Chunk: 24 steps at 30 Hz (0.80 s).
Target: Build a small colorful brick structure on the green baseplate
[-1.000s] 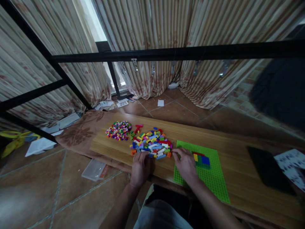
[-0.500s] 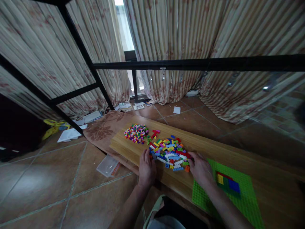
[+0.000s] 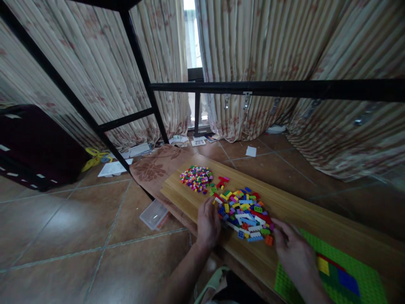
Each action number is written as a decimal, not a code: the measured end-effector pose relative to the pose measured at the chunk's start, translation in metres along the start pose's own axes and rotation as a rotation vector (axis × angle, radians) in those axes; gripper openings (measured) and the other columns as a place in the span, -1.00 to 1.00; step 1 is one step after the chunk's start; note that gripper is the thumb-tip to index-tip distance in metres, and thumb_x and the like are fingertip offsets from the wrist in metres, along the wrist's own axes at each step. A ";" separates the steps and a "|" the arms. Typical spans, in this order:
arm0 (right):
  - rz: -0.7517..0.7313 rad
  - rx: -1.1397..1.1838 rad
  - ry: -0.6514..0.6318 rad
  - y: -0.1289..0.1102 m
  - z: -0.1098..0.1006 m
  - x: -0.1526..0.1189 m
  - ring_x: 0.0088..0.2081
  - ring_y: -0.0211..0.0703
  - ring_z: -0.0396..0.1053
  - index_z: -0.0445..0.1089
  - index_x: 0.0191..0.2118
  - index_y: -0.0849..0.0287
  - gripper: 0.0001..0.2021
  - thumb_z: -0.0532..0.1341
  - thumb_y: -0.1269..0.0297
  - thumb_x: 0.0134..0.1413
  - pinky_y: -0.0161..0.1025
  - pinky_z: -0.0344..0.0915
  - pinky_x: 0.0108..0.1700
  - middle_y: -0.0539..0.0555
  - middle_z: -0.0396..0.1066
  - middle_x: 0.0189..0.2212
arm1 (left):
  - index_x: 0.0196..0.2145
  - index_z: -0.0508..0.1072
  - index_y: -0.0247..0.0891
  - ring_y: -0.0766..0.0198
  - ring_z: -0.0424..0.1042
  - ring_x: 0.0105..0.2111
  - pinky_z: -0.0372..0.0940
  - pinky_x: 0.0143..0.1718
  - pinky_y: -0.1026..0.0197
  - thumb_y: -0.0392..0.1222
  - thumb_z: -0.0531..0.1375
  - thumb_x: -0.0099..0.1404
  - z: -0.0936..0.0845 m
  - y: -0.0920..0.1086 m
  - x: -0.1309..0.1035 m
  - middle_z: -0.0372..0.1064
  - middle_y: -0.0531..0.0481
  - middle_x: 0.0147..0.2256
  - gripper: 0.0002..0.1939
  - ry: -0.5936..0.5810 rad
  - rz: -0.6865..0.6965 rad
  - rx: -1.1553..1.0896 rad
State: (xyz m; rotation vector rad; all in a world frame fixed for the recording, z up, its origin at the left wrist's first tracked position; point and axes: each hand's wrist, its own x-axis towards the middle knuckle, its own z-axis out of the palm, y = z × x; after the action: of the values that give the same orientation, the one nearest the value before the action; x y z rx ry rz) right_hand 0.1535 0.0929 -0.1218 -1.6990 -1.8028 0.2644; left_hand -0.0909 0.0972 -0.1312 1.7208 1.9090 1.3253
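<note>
A pile of mixed toy building bricks (image 3: pixel 245 213) lies on the wooden board. At its left edge rests my left hand (image 3: pixel 209 223), its fingers loosely bent and touching the bricks. My right hand (image 3: pixel 294 249) is at the pile's right edge, index finger and thumb apart beside a dark red brick (image 3: pixel 262 217) and an orange brick (image 3: pixel 268 240). Nothing shows clearly held in either hand; the undersides of the fingers are hidden. Partly under my right forearm lies a green studded baseplate (image 3: pixel 370 274), bearing red, yellow, green and blue bricks (image 3: pixel 348 283).
Farther left on the wooden board (image 3: pixel 177 185) is a heap of tiny bricks (image 3: pixel 196 178), with a few red bricks (image 3: pixel 222 181) beside it. A brown patterned cloth (image 3: pixel 152 164) lies under the board. A clear plastic box (image 3: pixel 154 214) sits on the tiled floor. Black metal bars (image 3: pixel 272 89) cross behind.
The view has turned left, so everything appears shifted right, and more of the dark suitcase shows. Both hands remain at the sides of the brick pile.
</note>
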 end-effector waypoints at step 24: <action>0.052 0.162 -0.087 -0.001 -0.025 -0.061 -0.15 -0.10 0.51 0.51 -0.23 -0.01 -0.67 0.07 -0.01 0.11 -0.24 0.47 -0.15 0.03 0.54 -0.17 | -0.20 0.53 -0.20 0.16 0.38 -0.17 0.27 -0.09 0.13 -0.31 0.08 0.28 -0.035 -0.063 0.070 0.39 -0.10 -0.20 -0.76 -0.030 0.019 0.404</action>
State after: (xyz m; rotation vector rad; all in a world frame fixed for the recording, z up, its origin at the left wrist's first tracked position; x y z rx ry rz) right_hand 0.1642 0.0281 -0.1200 -1.6431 -1.7498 0.5000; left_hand -0.1759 0.1502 -0.1324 1.9251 2.2653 0.9577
